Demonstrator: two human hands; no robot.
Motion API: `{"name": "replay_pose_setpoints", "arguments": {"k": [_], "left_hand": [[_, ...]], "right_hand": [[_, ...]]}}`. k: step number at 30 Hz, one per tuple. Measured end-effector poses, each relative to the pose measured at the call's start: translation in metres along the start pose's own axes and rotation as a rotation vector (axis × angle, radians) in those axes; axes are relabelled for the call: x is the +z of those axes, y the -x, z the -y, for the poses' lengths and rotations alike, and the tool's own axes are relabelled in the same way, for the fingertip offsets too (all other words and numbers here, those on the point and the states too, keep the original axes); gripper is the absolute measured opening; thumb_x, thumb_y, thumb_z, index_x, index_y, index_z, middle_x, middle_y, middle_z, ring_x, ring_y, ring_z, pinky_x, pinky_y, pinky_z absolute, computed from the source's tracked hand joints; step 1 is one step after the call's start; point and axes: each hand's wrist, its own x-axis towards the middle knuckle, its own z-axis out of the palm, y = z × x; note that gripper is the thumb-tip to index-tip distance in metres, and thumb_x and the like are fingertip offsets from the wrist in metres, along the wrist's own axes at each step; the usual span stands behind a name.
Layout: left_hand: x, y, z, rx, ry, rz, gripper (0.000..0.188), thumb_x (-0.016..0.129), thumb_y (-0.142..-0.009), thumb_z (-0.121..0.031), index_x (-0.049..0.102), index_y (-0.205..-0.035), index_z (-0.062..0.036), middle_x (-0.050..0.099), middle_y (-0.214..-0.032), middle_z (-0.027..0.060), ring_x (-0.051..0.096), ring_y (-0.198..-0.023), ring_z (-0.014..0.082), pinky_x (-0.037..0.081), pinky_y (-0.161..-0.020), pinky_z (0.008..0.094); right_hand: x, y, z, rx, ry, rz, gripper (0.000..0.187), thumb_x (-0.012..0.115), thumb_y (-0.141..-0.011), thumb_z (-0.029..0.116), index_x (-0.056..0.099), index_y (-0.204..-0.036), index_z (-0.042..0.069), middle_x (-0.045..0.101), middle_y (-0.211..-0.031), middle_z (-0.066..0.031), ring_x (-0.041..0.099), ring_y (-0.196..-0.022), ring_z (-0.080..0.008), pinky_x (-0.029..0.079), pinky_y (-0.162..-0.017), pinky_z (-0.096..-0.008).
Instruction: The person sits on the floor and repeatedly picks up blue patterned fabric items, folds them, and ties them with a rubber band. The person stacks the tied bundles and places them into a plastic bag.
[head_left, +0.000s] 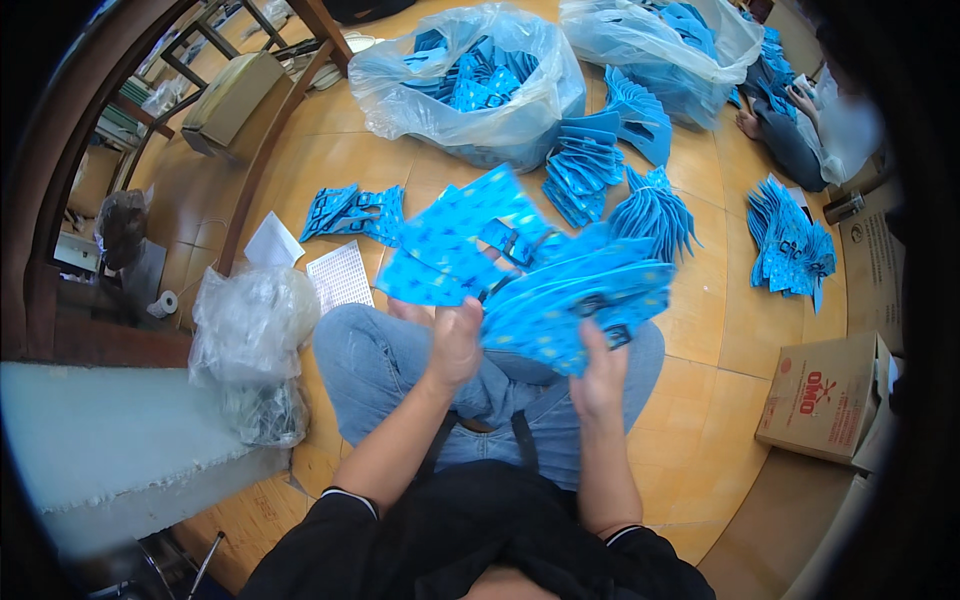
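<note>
- Head view, hands: held apart over the lap, each clamped on blue patterned material.
- Left hand: gripping the near edge of the blue sheets, which spread to the far left, their cut-out handle toward the right.
- Right hand: thumb on the near side of the fanned blue stack, close to its dark handle print. Stack lies above the crossed legs, in jeans.
- Motion blur here; sheet count, and whether the two portions are wholly separate, can't be told.
- Floor: tan tiles, beneath everything.
- Far side, centre: clear plastic bag filled with more blue pieces; second plastic bag to its right, likewise loaded.
- Between bags and hands: fanned blue bundles on the tiles.
- Left, beyond the knee: small blue pile, a printed sheet just nearer, white paper beside it, then crumpled clear plastic.
- Right: another fanned bundle, well apart from the hands; cardboard box nearer.
- Far right: another person, seated, partly cut off by the lens rim.
</note>
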Motion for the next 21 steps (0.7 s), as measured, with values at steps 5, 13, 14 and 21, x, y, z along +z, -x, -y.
{"name": "replay_pose_setpoints", "arguments": {"k": [5,13,14,21], "left_hand": [[-0.025,-0.007,-0.011,-0.239,0.343,-0.085,0.033,0.057,-0.089,-0.012,0.055,-0.122,-0.0069,0.062,-0.114,0.0088,0.061,-0.104,0.0251,0.05,-0.096,0.0447],[-0.068,-0.035,-0.039,-0.137,0.783,0.063,0.016,0.056,-0.072,-0.009,0.06,-0.088,-0.0123,0.06,-0.081,0.0006,0.058,-0.076,0.0186,0.048,-0.075,0.0363],[-0.069,-0.038,-0.041,-0.141,0.886,0.171,0.014,0.057,-0.073,-0.01,0.06,-0.087,-0.0123,0.059,-0.08,-0.0001,0.058,-0.075,0.0174,0.048,-0.074,0.0351],[-0.055,-0.041,-0.042,-0.147,1.149,0.36,0.005,0.058,-0.082,-0.015,0.061,-0.083,-0.0099,0.058,-0.072,0.0033,0.058,-0.073,0.0216,0.046,-0.074,0.0354]], "right_hand": [[-0.006,0.008,-0.005,0.005,0.075,0.122,0.048,0.065,-0.088,0.0,0.048,-0.133,0.002,0.059,-0.124,-0.0058,0.058,-0.111,-0.0161,0.045,-0.099,-0.0343],[-0.059,-0.065,-0.035,0.3,-0.594,0.425,0.042,0.054,-0.099,0.027,0.051,-0.133,0.003,0.063,-0.127,-0.011,0.062,-0.114,-0.0241,0.049,-0.101,-0.0413],[-0.061,-0.07,-0.043,0.318,-0.46,0.257,0.043,0.053,-0.098,0.026,0.049,-0.134,0.002,0.062,-0.127,-0.0111,0.062,-0.114,-0.0246,0.049,-0.101,-0.0412],[-0.052,-0.059,-0.06,0.382,-0.115,0.092,0.045,0.061,-0.094,0.016,0.047,-0.134,0.0,0.062,-0.125,-0.0136,0.063,-0.112,-0.0255,0.053,-0.097,-0.0406]]}}
